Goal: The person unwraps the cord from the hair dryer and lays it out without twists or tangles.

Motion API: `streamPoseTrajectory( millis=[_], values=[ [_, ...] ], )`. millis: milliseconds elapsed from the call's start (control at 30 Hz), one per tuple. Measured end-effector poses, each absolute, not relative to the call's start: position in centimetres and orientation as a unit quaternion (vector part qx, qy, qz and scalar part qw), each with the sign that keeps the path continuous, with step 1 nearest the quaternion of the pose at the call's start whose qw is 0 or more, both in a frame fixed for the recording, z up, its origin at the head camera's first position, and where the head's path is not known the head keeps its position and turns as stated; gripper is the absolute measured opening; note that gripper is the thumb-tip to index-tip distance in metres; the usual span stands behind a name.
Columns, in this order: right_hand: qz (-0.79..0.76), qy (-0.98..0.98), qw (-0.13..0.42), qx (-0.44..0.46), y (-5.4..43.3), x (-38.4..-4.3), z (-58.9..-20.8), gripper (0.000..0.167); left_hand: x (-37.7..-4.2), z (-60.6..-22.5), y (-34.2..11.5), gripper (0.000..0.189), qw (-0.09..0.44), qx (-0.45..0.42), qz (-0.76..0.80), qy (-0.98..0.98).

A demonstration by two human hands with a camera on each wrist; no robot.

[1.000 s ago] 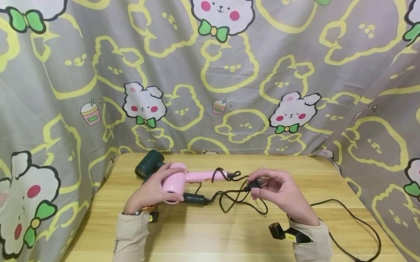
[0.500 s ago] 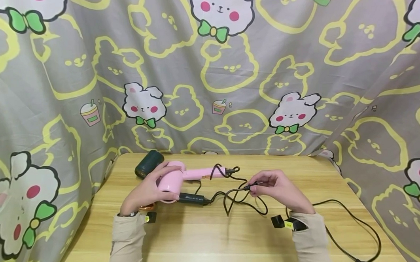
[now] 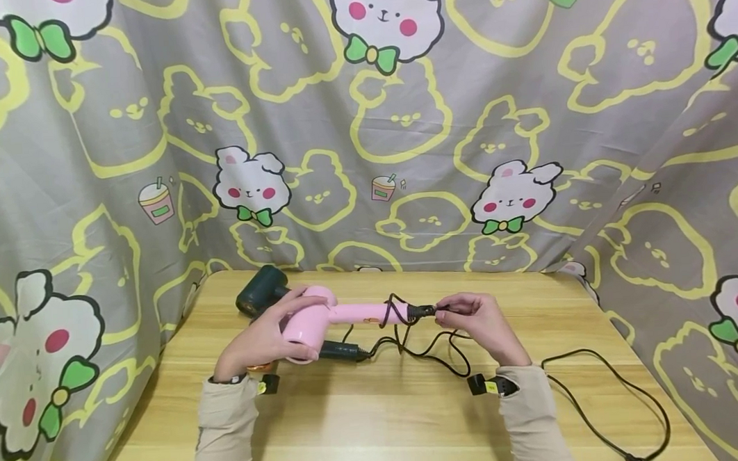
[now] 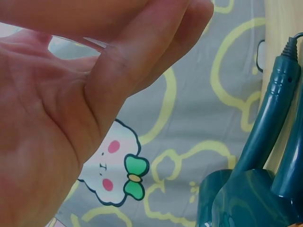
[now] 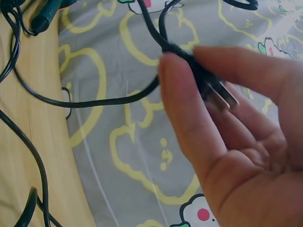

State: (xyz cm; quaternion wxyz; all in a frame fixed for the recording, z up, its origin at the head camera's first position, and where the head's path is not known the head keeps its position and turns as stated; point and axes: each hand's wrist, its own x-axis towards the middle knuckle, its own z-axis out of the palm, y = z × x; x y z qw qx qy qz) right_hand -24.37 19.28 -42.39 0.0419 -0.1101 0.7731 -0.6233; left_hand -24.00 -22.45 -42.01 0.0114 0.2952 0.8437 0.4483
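My left hand (image 3: 268, 337) grips a pink hair dryer (image 3: 305, 328) by its barrel, above the table. The dryer's handle (image 3: 354, 313) points right, with black cord looped around its end. At that end my right hand (image 3: 480, 325) pinches the black plug (image 5: 199, 73) between thumb and fingertips. Two metal prongs (image 5: 222, 97) show in the right wrist view. Behind the left hand lies a dark green hair dryer (image 3: 261, 290). Another dark green handle (image 3: 342, 351) shows beneath the pink dryer. In the left wrist view two green handles (image 4: 270, 113) appear at the right.
Loose black cord (image 3: 438, 359) lies in loops on the wooden table (image 3: 367, 425) between the hands. A further cord (image 3: 601, 357) curves along the table's right side. Patterned grey curtain (image 3: 415, 151) encloses the back and both sides.
My right hand has moved left and slightly up with the plug, drawing close to the pink handle's end. The left hand keeps its grip, with the pink dryer shifted slightly.
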Motion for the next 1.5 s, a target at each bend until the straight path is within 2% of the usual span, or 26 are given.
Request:
streamPoseTrajectory(
  millis=[400, 733, 1033, 1367, 1500],
  values=[
    [-0.685, 0.723, -0.066, -0.052, 19.3, -24.7, -42.2, 0.037, -24.0, -42.3, -21.1, 0.084, 0.080, 0.287, 0.472, 0.830],
    [-0.727, 0.671, -0.121, -0.082, 18.2, -23.7, -40.6, 0.032, -24.4, -42.9, -19.8, 0.081, 0.115, 0.297, 0.458, 0.830],
    [-0.705, 0.681, -0.098, -0.169, 16.6, -21.2, -38.3, 0.030, -24.4, -43.1, -19.5, 0.083, 0.128, 0.272, 0.450, 0.841],
    [-0.672, 0.686, -0.029, -0.276, 15.1, -19.5, -37.6, 0.019, -24.7, -43.2, -19.6, 0.084, 0.107, 0.281, 0.439, 0.847],
    [-0.642, 0.709, 0.001, -0.291, 14.9, -19.4, -37.8, 0.013, -24.7, -43.2, -19.9, 0.082, 0.092, 0.279, 0.440, 0.849]
  ],
)
